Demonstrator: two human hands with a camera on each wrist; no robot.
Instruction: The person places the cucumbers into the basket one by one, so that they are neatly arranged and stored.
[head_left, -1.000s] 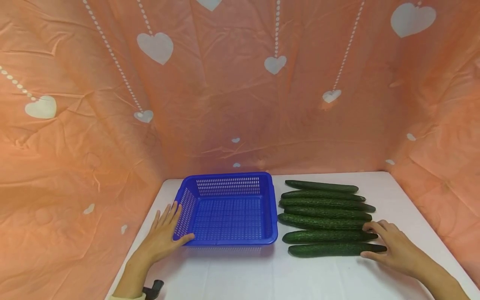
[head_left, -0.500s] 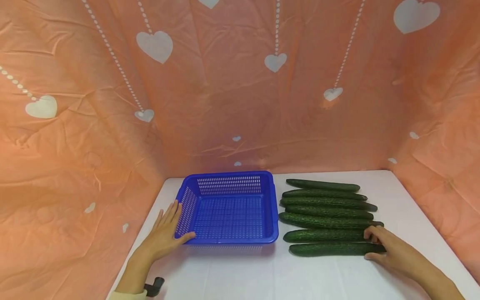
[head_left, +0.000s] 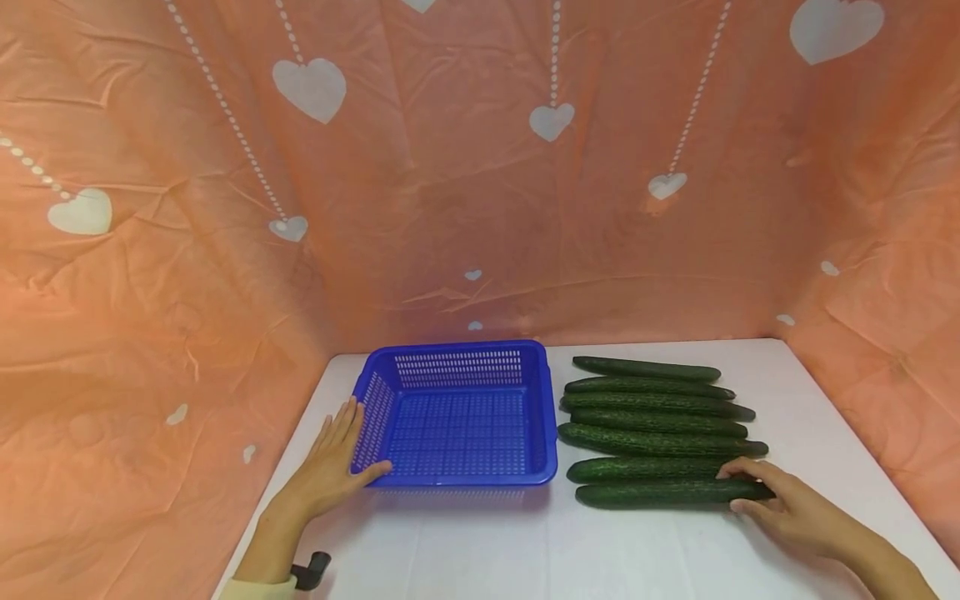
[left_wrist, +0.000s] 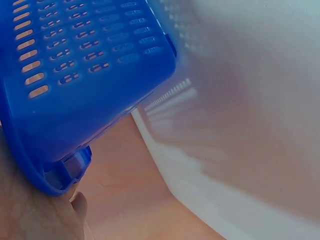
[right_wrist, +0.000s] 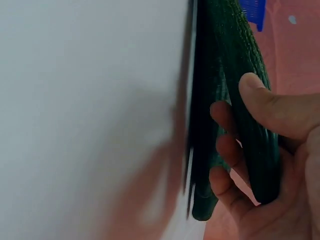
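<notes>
My left hand (head_left: pixel 322 467) rests at the front left corner of a blue plastic basket (head_left: pixel 547 417), fingers spread and straight along its side wall. The thumb lies along the front rim. In the left wrist view the palm (left_wrist: pixel 30 210) meets the basket's rim. My right hand (head_left: pixel 798 512) grips the right end of the nearest dark green cucumber (head_left: pixel 652 494). In the right wrist view the thumb presses one side of that cucumber (right_wrist: pixel 260 150) and the fingers curl round the other. Another cucumber (right_wrist: pixel 202 200) lies just beyond the fingertips.
Several more cucumbers (head_left: pixel 645 425) lie side by side to the right of the basket, roughly parallel. The white tabletop (head_left: pixel 465 550) ends at an orange cloth (head_left: pixel 450 208) with white hearts behind and at both sides. A black object (head_left: pixel 311 571) is at my left wrist.
My right hand has closed round the nearest cucumber's right end, and that cucumber has shifted slightly. The left hand stays at the basket. The head view has tilted a little.
</notes>
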